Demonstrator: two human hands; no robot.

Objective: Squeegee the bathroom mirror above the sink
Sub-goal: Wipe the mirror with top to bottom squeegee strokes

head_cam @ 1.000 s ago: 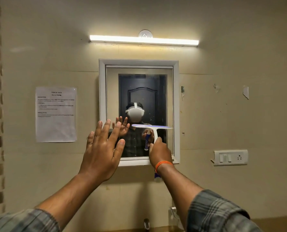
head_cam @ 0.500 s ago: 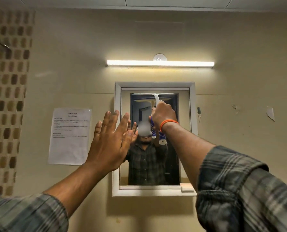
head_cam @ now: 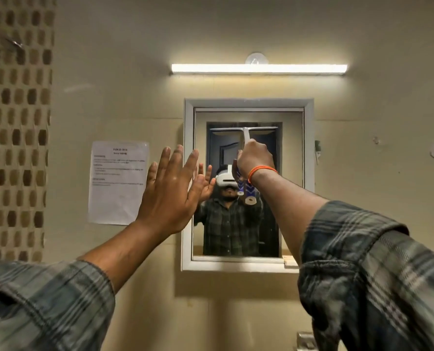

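A small mirror [head_cam: 290, 158] in a white frame hangs on the beige wall. My right hand [head_cam: 255, 158] is closed around the handle of a white squeegee [head_cam: 245, 133] with a blue-patterned grip. Its blade lies level across the upper part of the glass. My left hand [head_cam: 171, 188] is raised flat with fingers spread over the mirror's left frame edge. Whether the palm touches the frame I cannot tell. The glass reflects me and a dark door.
A lit tube light [head_cam: 259, 68] runs above the mirror. A printed paper notice [head_cam: 118, 182] is stuck to the wall at left, beside brown patterned tiles [head_cam: 15, 122]. A metal fixture [head_cam: 304, 339] shows at the bottom edge.
My right hand carried the squeegee from the mirror's lower half up to the top, then slightly down. The view tilted upward. My left hand stayed at the left frame.
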